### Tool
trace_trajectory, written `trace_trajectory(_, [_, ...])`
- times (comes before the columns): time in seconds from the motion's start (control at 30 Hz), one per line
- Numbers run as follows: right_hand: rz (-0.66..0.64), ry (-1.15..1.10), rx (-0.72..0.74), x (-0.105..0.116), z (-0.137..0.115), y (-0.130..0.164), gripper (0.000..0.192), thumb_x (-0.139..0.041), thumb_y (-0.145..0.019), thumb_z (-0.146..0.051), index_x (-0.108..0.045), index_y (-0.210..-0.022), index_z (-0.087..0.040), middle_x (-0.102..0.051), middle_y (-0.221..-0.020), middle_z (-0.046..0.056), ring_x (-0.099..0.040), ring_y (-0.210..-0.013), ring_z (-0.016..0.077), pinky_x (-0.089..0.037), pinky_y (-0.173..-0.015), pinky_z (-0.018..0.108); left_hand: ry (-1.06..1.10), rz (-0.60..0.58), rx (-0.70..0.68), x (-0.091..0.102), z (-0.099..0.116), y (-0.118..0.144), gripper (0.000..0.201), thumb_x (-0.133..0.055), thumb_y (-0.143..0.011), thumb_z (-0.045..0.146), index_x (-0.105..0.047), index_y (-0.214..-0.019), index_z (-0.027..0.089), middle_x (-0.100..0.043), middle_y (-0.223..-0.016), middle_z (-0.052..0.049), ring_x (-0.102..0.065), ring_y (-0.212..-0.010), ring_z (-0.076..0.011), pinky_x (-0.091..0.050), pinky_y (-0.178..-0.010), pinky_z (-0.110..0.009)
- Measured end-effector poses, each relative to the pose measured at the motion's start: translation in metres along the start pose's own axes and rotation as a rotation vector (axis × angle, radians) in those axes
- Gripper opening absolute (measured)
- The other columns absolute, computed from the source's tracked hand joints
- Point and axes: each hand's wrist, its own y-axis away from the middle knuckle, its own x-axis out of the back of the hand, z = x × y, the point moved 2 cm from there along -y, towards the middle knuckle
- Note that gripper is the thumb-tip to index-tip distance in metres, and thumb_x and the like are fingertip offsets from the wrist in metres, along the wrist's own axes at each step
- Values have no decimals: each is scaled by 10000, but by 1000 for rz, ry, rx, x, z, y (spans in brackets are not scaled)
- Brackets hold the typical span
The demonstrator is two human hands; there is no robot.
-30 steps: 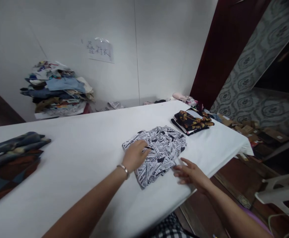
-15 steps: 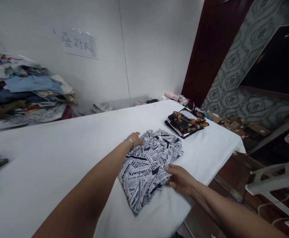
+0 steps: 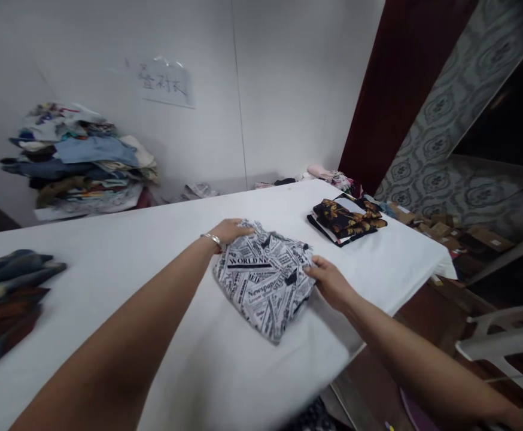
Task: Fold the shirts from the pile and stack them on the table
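At our far left, a faded blue denim garment and a rust-brown patterned one [image 3: 14,299] lie side by side on the long table under a smooth white cloth [image 3: 122,251]. Behind the table we see a tall, untidy heap of mixed garments [image 3: 86,158], light blue denim among them, and to its right a white paper sign with handwritten characters [image 3: 165,82] on the pale wall. Our left hand [image 3: 229,232], a silver metal bracelet [image 3: 212,240] at its wrist, touches the far left corner of the black-and-white newspaper-print fabric garment [image 3: 261,287]; its fingers lie close together, but we cannot tell whether they grip. The garment is in front of us on the white cloth, folded into a compact shape, its near corner pointing towards us. Our right hand [image 3: 328,281] is closed narrowly on the garment's right edge — thumb on top, the other fingers mostly hidden. Beyond that hand, near the garment but apart from it, sits a folded stack of black fabric with golden-brown flowers [image 3: 349,220]. Farther right — off the table — stands a white plastic stool [image 3: 504,341].
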Motion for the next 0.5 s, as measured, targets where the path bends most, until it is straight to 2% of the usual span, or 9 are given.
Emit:
trace_trajectory(0.07, [-12, 51, 138, -10, -23, -14, 333, -785, -546, -290, -525, -739, -212, -586, -653, -58, -527, -607, 119, -407, -627, 248, 155, 11, -68, 29, 9, 18, 482, -695, -683, 489, -678, -1030, 155, -733, -989, -87, -669, -832, -196, -539, -733, -322])
trace_trajectory(0.13, [-45, 105, 279, -22, -44, -23, 321, -754, -566, -287, -533, -791, -225, -594, -709, -52, -546, -667, 129, -422, -659, 251, 259, 93, -178, 56, 16, 43, 470, -706, -675, 485, -675, -1015, 162, -720, -1015, -71, -653, -868, -191, -529, -798, -342])
trace_trajectory(0.2, [-89, 175, 363, -31, -54, -25, 379, -721, -594, -289, -563, -935, -245, -622, -813, -31, -573, -763, 153, -446, -718, 275, 217, 235, -271, 75, 17, 77, 427, -703, -682, 487, -679, -973, 175, -712, -982, -44, -635, -874, -192, -514, -825, -360])
trace_trajectory(0.27, [-150, 263, 374, -32, -46, -19, 524, -685, -628, -289, -549, -1133, -258, -635, -871, -16, -581, -802, 170, -460, -743, 302, 46, 368, -352, 78, 8, 119, 360, -682, -706, 485, -681, -908, 187, -698, -934, -30, -615, -878, -202, -497, -836, -370])
trace_trajectory(0.33, [-231, 370, 331, -26, -21, -8, 624, -643, -663, -265, -506, -1271, -245, -645, -879, -6, -585, -806, 176, -467, -759, 321, -170, 386, -443, 62, -10, 165, 277, -653, -740, 469, -672, -823, 205, -681, -889, -29, -597, -882, -206, -475, -850, -371])
trace_trajectory(0.4, [-308, 509, 285, -15, 13, 8, 624, -601, -688, -225, -509, -1305, -226, -663, -916, 9, -594, -859, 187, -468, -820, 347, -346, 232, -500, 30, -35, 207, 217, -593, -804, 420, -639, -727, 222, -661, -807, -26, -580, -839, -192, -459, -842, -366])
trace_trajectory(0.47, [-347, 671, 284, -4, 44, 24, 571, -585, -688, -195, -574, -1258, -223, -677, -988, 33, -593, -948, 215, -448, -904, 387, -433, 61, -492, -3, -61, 241, 248, -555, -840, 351, -571, -629, 223, -623, -721, -10, -555, -760, -177, -458, -799, -365])
trace_trajectory(0.5, [-355, 733, 294, 0, 55, 30, 559, -577, -685, -182, -595, -1243, -223, -677, -1026, 45, -587, -987, 229, -434, -937, 403, -437, 56, -459, -17, -72, 253, 237, -548, -847, 323, -559, -632, 224, -622, -742, -11, -552, -769, -179, -462, -779, -361])
